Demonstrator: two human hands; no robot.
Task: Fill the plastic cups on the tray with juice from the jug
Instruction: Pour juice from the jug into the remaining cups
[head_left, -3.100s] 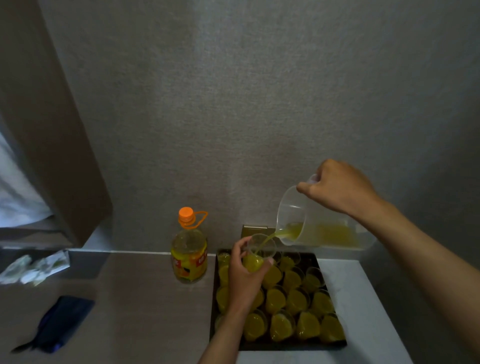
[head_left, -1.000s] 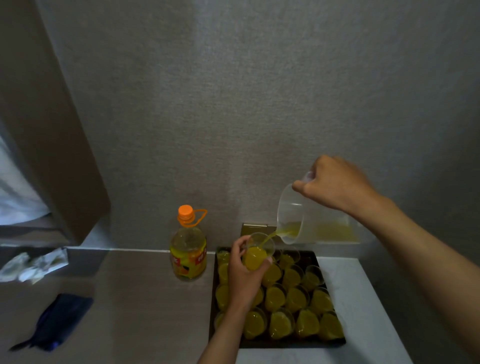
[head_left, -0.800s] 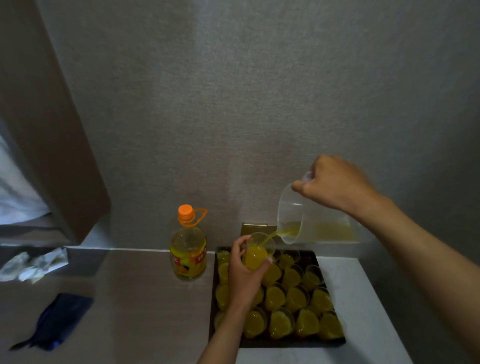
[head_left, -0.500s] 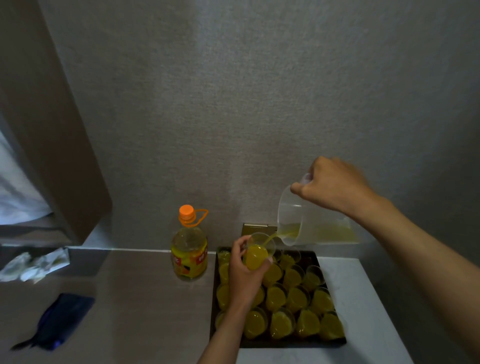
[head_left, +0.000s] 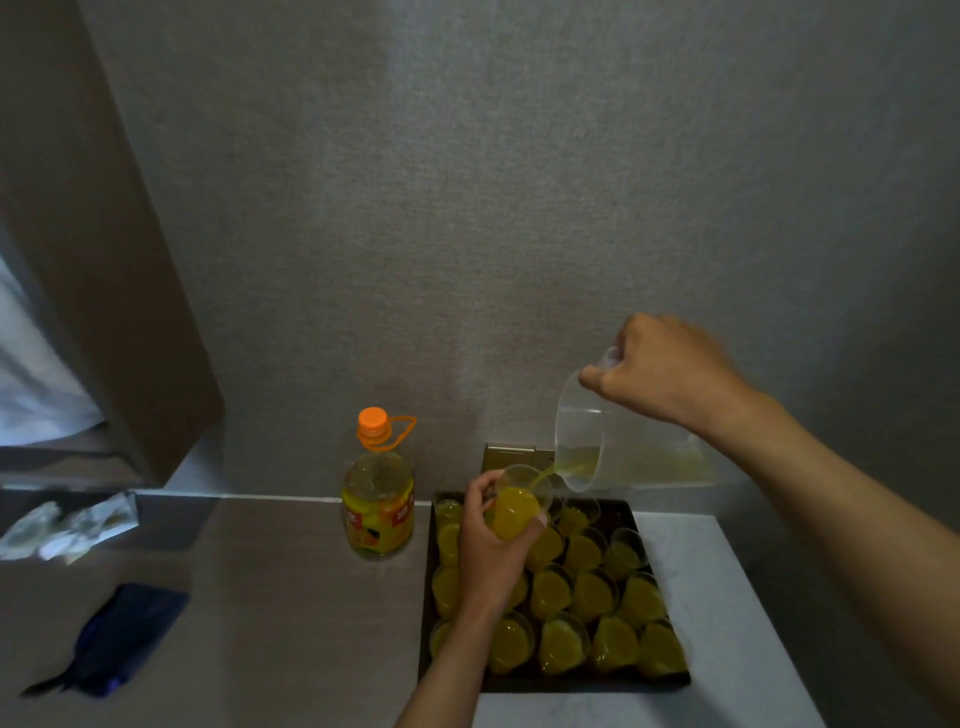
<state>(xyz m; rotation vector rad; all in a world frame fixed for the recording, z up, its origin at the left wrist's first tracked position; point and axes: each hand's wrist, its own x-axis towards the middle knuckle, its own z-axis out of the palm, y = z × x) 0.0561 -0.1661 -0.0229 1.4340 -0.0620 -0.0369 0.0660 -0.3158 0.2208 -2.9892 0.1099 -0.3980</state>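
While one jug pours, one lifted cup.

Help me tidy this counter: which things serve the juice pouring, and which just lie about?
In use: jug, held cup, tray of filled cups, left hand, right hand.
Lying about: juice bottle, dark blue pouch, crumpled wrappers.

- Your jug is clear, smooth plastic, slightly cloudy.
- You're holding a thin, see-through plastic cup.
- The tray looks dark and matt.
- The bottle is glossy plastic with a shiny label.
- The wall is rough, woven-textured.
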